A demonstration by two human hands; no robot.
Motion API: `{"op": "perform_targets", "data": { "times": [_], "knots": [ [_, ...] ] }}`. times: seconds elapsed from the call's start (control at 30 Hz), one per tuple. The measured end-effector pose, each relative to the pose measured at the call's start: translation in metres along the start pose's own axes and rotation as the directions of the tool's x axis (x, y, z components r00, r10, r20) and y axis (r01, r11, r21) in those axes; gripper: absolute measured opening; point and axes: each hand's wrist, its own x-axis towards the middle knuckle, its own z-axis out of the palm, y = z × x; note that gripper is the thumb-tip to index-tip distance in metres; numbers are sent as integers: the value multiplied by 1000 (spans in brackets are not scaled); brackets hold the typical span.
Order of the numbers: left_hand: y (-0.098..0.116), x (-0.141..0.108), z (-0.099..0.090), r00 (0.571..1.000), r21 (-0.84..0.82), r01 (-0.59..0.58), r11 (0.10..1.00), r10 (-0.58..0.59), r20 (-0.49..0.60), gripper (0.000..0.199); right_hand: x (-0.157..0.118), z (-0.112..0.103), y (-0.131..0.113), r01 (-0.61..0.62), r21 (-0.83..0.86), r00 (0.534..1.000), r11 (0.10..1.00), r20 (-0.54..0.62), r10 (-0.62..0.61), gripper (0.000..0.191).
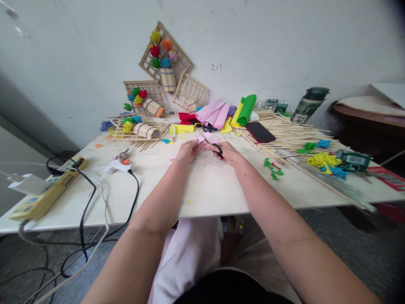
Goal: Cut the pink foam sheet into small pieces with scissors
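Observation:
In the middle of the table, my right hand [227, 153] is closed on black-handled scissors [217, 148], and their blades point away and to the left. Facing it, my left hand [188, 151] pinches a small piece of pink paper [200, 145], close to the blades. More pink paper [211, 138] lies just beyond both hands. A larger pink sheet [214, 114] is heaped farther back, with a blue-handled pair of scissors [207, 128] beside it. The fingertips are small in view, so the exact edge of the held paper is hard to make out.
Wooden sticks [292, 131], a phone [261, 131] and rolled green paper [247, 110] lie to the right. Stick baskets with colourful paper flowers [136, 98] stand at the back left. A white glue gun [118, 166] and a power strip [47, 194] with trailing cables occupy the left.

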Motion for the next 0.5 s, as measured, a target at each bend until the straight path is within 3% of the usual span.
{"op": "perform_targets", "data": {
  "times": [0.2, 0.5],
  "knots": [
    [-3, 5, -4, 1000, -17, -2, 1000, 2, 1, 11, -1, 0, -2, -14, -10, 1000, 1000, -6, 14, 29],
    [0, -2, 2, 999, 23, 28, 999, -27, -22, 12, -2, -3, -1, -29, 52, 1000, 998, 4, 28, 36]
  ]
}}
